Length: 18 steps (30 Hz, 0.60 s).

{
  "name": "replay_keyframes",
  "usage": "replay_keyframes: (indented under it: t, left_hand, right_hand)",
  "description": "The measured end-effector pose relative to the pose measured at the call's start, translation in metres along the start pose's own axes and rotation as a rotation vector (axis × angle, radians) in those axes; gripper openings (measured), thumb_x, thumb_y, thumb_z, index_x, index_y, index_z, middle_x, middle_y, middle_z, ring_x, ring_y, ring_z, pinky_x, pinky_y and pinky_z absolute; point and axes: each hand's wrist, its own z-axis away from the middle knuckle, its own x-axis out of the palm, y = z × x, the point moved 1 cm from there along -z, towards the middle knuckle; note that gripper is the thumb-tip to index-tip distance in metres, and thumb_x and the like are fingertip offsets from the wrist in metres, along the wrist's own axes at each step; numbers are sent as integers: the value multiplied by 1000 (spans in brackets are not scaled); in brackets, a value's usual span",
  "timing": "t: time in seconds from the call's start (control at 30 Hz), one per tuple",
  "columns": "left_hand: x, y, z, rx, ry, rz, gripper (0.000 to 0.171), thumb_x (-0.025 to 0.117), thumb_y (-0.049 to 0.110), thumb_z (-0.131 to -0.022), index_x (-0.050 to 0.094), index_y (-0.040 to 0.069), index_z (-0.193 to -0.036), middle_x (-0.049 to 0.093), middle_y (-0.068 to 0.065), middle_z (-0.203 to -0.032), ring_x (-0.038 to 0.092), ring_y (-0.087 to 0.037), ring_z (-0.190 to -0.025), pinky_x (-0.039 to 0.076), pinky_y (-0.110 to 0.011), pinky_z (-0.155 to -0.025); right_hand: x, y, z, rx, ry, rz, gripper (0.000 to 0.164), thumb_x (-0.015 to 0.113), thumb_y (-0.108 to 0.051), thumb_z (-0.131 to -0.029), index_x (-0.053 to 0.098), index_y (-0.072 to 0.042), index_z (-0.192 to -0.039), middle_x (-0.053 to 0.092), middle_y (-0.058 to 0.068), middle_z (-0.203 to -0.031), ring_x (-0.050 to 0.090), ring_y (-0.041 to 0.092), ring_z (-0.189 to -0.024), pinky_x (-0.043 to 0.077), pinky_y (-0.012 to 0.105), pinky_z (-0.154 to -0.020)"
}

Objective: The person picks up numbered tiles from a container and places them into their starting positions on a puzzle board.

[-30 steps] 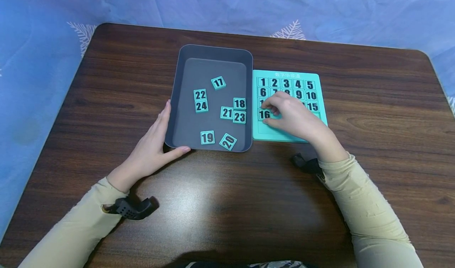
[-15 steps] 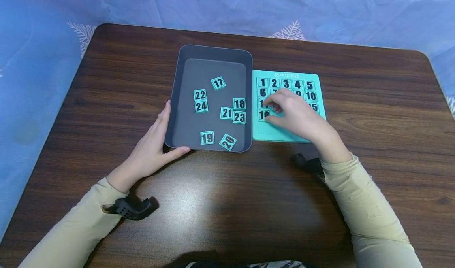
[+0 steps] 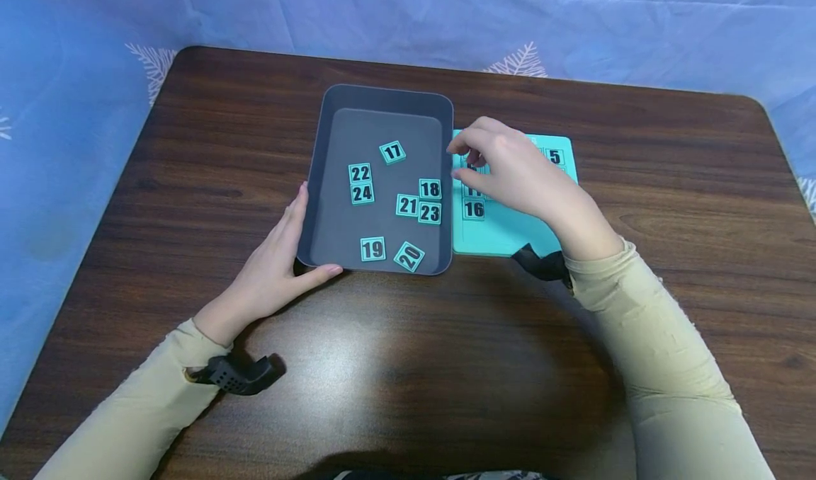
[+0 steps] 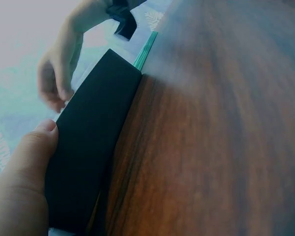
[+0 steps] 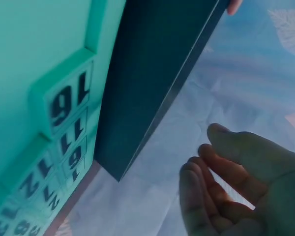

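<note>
My left hand point(image 3: 258, 275) rests against the lower left corner of a dark grey tray point(image 3: 382, 98). Its fingers lie straight along the left wall, and the thumb touches the near rim. In the tray lie loose number tiles, among them 17 point(image 3: 392, 152), 22 point(image 3: 360, 173), 21 point(image 3: 407, 205) and 19 point(image 3: 372, 249). Above a turquoise number board point(image 3: 503, 236), close to the tray's right wall, hovers my right hand point(image 3: 516, 172). The right wrist view shows its fingers loosely bent with nothing between them. Tile 16 point(image 5: 64, 101) sits in the board's left column; the hand hides most upper tiles.
A dark brown wooden table point(image 3: 408, 374) carries the tray and board, which stand side by side. Behind it hangs a blue cloth point(image 3: 357, 13) with white snowflake prints. Black camera mounts point(image 3: 239, 374) are strapped to both wrists.
My right hand has left tile 16 and moved up and to the left, toward the tray's right wall. The left hand and the loose tiles stay in place.
</note>
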Motion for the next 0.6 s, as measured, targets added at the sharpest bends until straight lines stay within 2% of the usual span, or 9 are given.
replay_keyframes:
  t: [0.13, 0.33, 0.6]
  left_hand:
    - [0, 0, 0, 0, -2, 5, 105, 65, 51, -77, -13, 29, -143, -5, 2, -152, 5, -22, -138, 21, -56, -103]
    - [0, -1, 0, -2, -4, 7, 104, 64, 52, -77, -13, 29, -144, -6, 3, -152, 5, -22, -138, 22, -56, -103]
    - [-1, 0, 0, -4, -4, 9, 104, 64, 51, -77, -13, 29, -144, -6, 4, -152, 5, -22, -138, 22, -56, -103]
  right_hand:
    - [2, -3, -20, -47, -30, -1, 28, 65, -13, -83, 60, -4, -109, 54, 8, -102, 50, 21, -88, 42, 33, -76]
    - [14, 0, -48, -95, -141, 6, 30, 63, -14, -85, 59, -4, -113, 53, 9, -107, 49, 23, -93, 42, 35, -82]
    - [29, 4, -73, -132, -211, 17, 36, 63, -14, -85, 56, -4, -118, 52, 10, -114, 49, 23, -103, 40, 36, -89]
